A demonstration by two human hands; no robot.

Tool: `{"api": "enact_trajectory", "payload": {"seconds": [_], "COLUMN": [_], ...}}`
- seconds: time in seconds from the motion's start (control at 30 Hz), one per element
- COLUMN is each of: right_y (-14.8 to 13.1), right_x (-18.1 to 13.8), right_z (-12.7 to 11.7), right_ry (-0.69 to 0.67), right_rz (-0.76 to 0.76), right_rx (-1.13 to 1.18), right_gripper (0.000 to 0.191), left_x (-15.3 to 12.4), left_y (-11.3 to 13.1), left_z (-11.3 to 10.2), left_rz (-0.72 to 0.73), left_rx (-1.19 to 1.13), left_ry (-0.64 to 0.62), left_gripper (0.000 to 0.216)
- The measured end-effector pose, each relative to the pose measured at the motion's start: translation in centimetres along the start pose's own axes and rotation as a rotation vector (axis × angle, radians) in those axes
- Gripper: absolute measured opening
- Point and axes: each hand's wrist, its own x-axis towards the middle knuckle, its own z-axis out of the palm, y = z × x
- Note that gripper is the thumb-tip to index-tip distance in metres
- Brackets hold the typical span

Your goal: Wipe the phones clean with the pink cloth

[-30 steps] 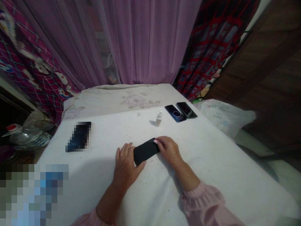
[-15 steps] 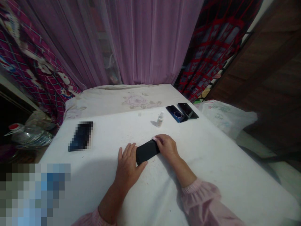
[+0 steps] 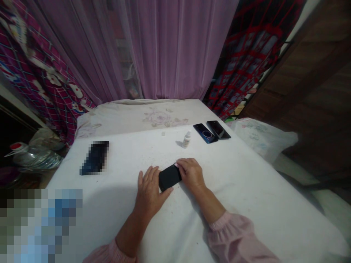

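Note:
A black phone (image 3: 169, 177) lies on the white cloth of the table (image 3: 246, 190), near the middle. My left hand (image 3: 149, 191) rests flat beside its near end, fingers stretched out and thumb against the phone's lower edge. My right hand (image 3: 190, 173) lies over the phone's far end, fingers curled and pressing something small and pale onto its surface; what it is I cannot make out. A small white dropper bottle (image 3: 187, 139) stands upright beyond the hands.
Two dark phones (image 3: 211, 132) lie side by side at the far right. Another blurred phone (image 3: 94, 157) lies at the left. A flowered cloth (image 3: 142, 117) covers the far end. Purple curtains hang behind; a white plastic bag (image 3: 260, 137) sits off the right edge.
My right hand has slid along the phone towards my left hand, covering more of it. The left hand has hardly moved.

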Motion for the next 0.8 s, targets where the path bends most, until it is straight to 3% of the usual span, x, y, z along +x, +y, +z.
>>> {"api": "enact_trajectory", "payload": {"seconds": [0.2,0.47,0.7,0.8], "right_y": [-2.1,1.6,-2.4,-2.9], "right_x": [-0.4,0.7,0.0,-0.1], "right_z": [0.4,-0.8,0.3,0.2], "right_ry": [-0.106,-0.021,-0.143,-0.172], "right_rz": [-0.136,0.072,-0.095,-0.127], "right_rx": [0.040,-0.066,-0.051,-0.033], "right_gripper": [0.022,0.022,0.018,0.019], "left_x": [0.1,0.2,0.1,0.2], "left_y": [0.1,0.3,0.3,0.2], "left_z": [-0.2,-0.3,-0.2,-0.2], "left_rz": [-0.018,-0.033,-0.028,-0.026], "left_rx": [-0.019,-0.029,-0.024,-0.026], "left_ry": [-0.002,0.002,0.019,0.021], "left_gripper": [0.054,0.052,0.051,0.052]}}
